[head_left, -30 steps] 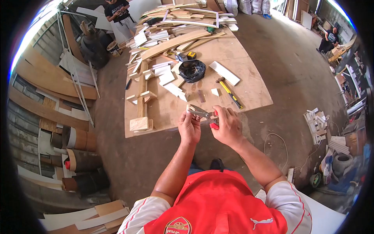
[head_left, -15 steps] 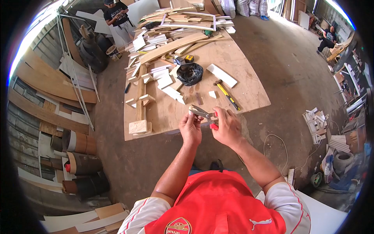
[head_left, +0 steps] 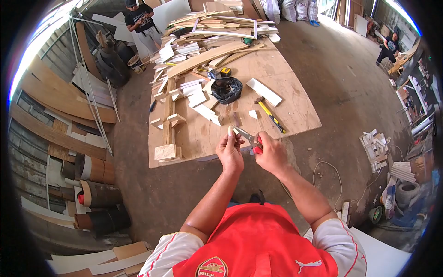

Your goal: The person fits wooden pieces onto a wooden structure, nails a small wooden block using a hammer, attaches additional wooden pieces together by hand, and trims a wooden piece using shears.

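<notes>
My left hand [head_left: 229, 154] is closed in a pinch on a small pale piece [head_left: 230, 131], which sticks up at the fingertips. My right hand [head_left: 272, 153] grips the red handles of scissors [head_left: 246, 135], whose metal blades point toward the left fingertips. The blade tips are close beside the pale piece; I cannot tell if they touch it. Both hands are above the near edge of a plywood table [head_left: 295, 113]. Just beyond them on the table lie a yellow-and-black hammer [head_left: 271, 115] and a small white offcut [head_left: 253, 114].
On the table are a black plastic bag [head_left: 226, 89], a white board [head_left: 264, 92], a tape measure [head_left: 225, 72] and a long wooden piece with brackets [head_left: 169, 122]. Wood strips [head_left: 207, 57] pile up farther back. One person [head_left: 139, 18] stands back left; another [head_left: 389, 48] sits far right.
The scissors have shifted slightly right and turned, so their tips sit beside the pale piece rather than across it. More of that piece shows above my left fingers.
</notes>
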A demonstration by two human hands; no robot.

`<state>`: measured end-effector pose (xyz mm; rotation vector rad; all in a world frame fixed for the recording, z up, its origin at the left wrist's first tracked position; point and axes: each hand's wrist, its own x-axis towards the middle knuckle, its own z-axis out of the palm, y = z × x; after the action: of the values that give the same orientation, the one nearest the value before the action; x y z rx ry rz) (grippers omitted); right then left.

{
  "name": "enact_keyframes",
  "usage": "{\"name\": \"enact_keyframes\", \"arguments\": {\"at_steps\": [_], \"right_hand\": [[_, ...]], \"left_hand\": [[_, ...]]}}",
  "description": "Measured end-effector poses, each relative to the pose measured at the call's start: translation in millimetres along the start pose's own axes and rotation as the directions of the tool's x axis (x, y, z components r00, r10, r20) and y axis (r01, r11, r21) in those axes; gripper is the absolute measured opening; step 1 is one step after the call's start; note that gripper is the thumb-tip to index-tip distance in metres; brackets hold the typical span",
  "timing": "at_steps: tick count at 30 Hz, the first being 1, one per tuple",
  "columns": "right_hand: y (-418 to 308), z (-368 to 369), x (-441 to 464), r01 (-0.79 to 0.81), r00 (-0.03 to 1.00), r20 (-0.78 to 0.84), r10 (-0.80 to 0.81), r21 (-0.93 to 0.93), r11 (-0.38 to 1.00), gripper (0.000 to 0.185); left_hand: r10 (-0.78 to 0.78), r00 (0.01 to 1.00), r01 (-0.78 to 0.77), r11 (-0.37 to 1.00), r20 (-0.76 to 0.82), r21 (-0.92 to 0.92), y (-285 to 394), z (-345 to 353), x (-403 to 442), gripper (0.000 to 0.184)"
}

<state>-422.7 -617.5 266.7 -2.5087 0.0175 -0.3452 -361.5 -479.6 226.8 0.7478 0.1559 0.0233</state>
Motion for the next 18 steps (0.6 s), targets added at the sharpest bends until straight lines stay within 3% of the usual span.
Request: {"name": "enact_keyframes", "arguments": {"at_steps": [2, 7, 18], "right_hand": [[-7, -7, 1, 0.089, 0.983, -0.161, -0.086, 0.014, 0.996, 0.046], [-14, -17, -2, 0.089, 0.989, -0.122, -0.083, 0.047, 0.995, 0.053], [-15, -19, -1, 0.106, 0.989, -0.107, -0.1, 0.055, 0.993, 0.055]], "left_hand": [[0.038, 0.999, -0.037, 0.999, -0.008, 0.036, 0, 3, 1, 0.022], [0.144, 0.988, -0.151, 0.98, 0.062, 0.129, -4, 1, 5, 0.022], [0.125, 0.99, -0.132, 0.982, 0.057, 0.135, -11, -3, 4, 0.021]]}}
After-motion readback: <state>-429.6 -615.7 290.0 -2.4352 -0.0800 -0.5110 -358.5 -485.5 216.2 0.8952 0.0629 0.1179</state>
